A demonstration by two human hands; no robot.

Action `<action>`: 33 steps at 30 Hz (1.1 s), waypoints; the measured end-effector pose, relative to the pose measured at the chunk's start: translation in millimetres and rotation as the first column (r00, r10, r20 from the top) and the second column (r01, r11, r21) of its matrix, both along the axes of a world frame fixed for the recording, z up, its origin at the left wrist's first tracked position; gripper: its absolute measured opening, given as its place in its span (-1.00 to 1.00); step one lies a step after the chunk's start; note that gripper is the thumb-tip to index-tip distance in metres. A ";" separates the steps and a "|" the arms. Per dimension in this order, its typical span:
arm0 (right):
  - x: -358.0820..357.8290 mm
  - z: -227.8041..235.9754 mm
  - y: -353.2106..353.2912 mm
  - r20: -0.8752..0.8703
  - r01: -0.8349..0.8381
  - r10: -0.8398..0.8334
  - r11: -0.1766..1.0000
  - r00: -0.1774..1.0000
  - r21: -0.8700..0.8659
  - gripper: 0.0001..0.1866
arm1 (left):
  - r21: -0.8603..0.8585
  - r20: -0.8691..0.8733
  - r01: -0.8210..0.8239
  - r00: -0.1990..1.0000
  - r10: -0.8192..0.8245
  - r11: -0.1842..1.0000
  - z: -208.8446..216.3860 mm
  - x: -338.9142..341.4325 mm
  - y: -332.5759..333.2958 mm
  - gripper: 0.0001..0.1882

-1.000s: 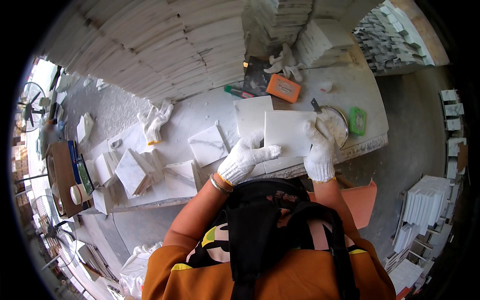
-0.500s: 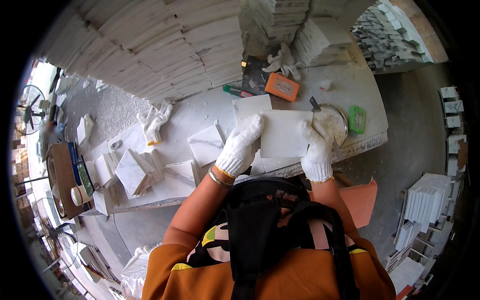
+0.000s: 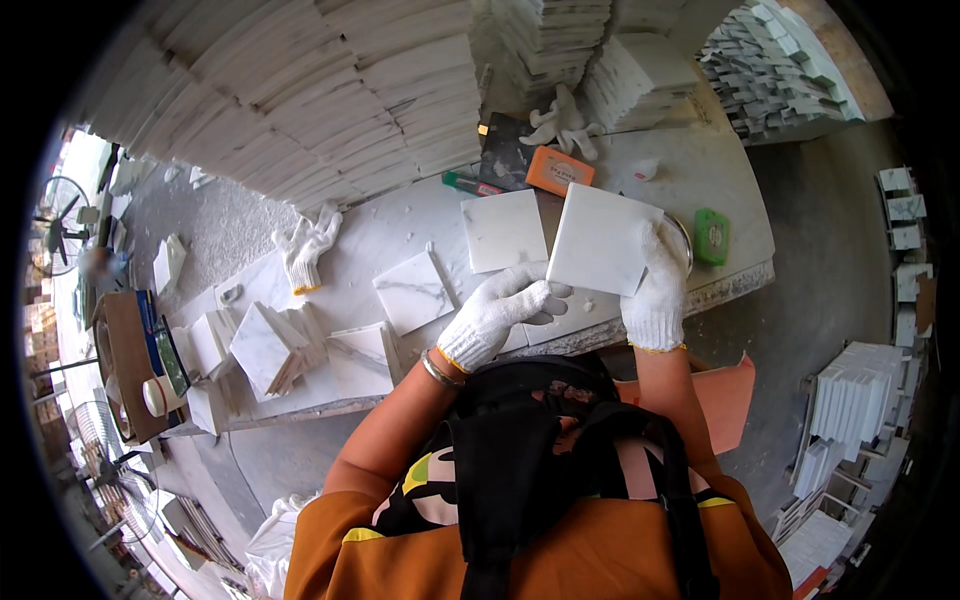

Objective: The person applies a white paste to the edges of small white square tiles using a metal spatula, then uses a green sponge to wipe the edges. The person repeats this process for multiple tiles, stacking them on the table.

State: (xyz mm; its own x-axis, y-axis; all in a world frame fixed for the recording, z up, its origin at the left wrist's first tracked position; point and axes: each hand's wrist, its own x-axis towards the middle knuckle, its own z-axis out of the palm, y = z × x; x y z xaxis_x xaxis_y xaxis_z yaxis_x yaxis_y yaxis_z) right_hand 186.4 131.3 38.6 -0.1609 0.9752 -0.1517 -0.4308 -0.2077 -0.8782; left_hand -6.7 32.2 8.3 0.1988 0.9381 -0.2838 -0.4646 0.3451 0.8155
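The right hand [image 3: 655, 290] is closed on the right side of a square white marble tile [image 3: 598, 240], its thumb lying over the face. The tile is held tilted above the surface [image 3: 395, 228], between its near edge and the orange block, toward the right end. The left hand [image 3: 495, 315] is partly open, fingers loosely bent and grasping nothing visible; its fingertips are just beside the tile's lower left corner, and whether they touch cannot be told. Both hands wear white knitted gloves.

A second square tile [image 3: 504, 232] lies flat just left of the held one, and a grey-veined tile [image 3: 414, 292] lies farther left. A cluster of leaning tiles [image 3: 270, 348] stands near the near edge, toward the left end. Along the far side are a loose white glove [image 3: 308, 248], a green tube [image 3: 462, 182] and an orange rectangular block [image 3: 560, 170]. Near the right end, a green block [image 3: 711, 237] lies beside a metal-rimmed round dish [image 3: 686, 240], partly hidden by the right hand.
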 end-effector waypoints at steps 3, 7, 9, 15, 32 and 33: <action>-0.5 -2.9 -7.4 0.033 -0.054 0.057 0.994 0.998 -0.092 -0.63 | -0.115 0.169 -0.078 0.981 0.097 0.990 6.0 -4.3 2.1 -0.53; -14.3 12.5 -22.0 0.135 -0.143 0.155 0.985 0.979 -0.097 -0.63 | -0.168 0.176 -0.222 0.952 0.251 0.960 2.2 -2.9 4.0 -0.59; -19.1 8.3 -26.2 0.185 -0.162 0.182 0.980 0.966 -0.120 -0.64 | -0.091 0.011 -0.184 0.982 0.186 0.979 3.1 -5.8 7.6 -0.61; -16.2 13.2 -21.2 0.321 -0.352 0.356 0.933 0.877 -0.073 -0.63 | -0.031 0.087 -0.264 0.960 0.266 0.964 8.2 -6.7 5.8 -0.58; -2.3 4.7 -22.1 0.343 -0.405 0.405 0.911 0.847 -0.076 -0.55 | -0.011 0.116 -0.249 0.962 0.248 0.969 8.9 -4.9 12.4 -0.60; -2.1 4.6 -21.7 0.328 -0.393 0.396 0.916 0.858 -0.077 -0.55 | -0.011 0.111 -0.240 0.964 0.240 0.971 8.4 -4.5 12.4 -0.60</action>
State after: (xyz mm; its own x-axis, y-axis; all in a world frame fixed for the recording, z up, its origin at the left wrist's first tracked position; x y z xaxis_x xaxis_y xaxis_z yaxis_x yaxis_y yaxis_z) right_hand 184.3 109.6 43.2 -0.4715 0.8394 -0.2704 0.0028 -0.3052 -0.9523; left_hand -11.1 44.6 16.6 -0.0018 0.9627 -0.2706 -0.6213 0.2109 0.7547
